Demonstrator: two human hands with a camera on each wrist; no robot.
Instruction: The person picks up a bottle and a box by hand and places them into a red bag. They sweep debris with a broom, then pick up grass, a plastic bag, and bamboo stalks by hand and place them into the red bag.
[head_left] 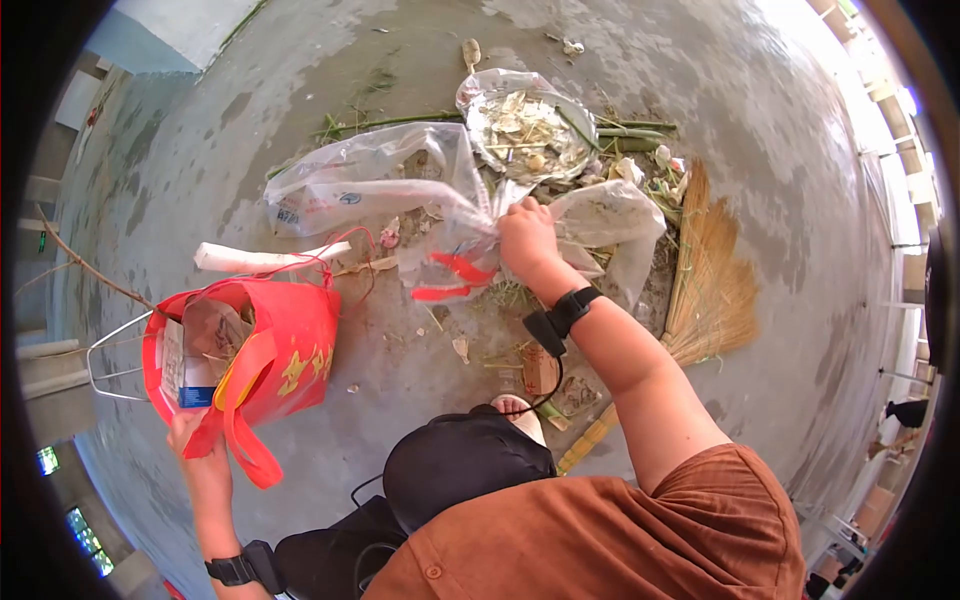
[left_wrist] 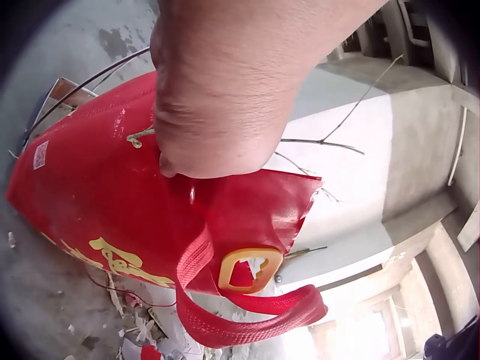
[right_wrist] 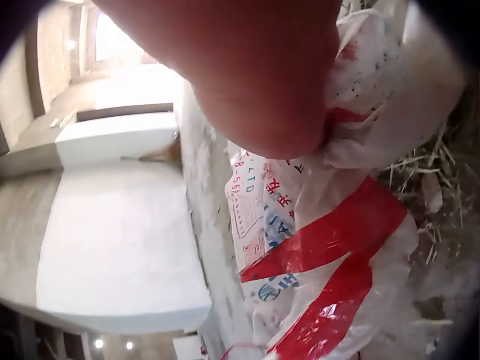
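My left hand (head_left: 203,445) grips the rim of a red tote bag (head_left: 305,325) with yellow lettering, tilted over the floor. Inside the bag are a blue-and-white box (head_left: 196,394) and other litter. One red strap (left_wrist: 247,330) hangs loose, near a yellow cut-out handle (left_wrist: 262,279) in the left wrist view. My right hand (head_left: 528,238) clutches the gathered middle of a clear plastic bag (head_left: 385,170), which spreads out to both sides. Red stripes and blue print show on this plastic bag in the right wrist view. My fingertips are partly hidden in its folds.
A foil-like tray (head_left: 535,135) of scraps lies beyond the plastic bag, amid stalks (head_left: 640,133) and litter. To the right lies a straw broom (head_left: 715,275). A white tube (head_left: 265,258) lies beside the red bag, and a thin branch (head_left: 95,262) sticks out of it.
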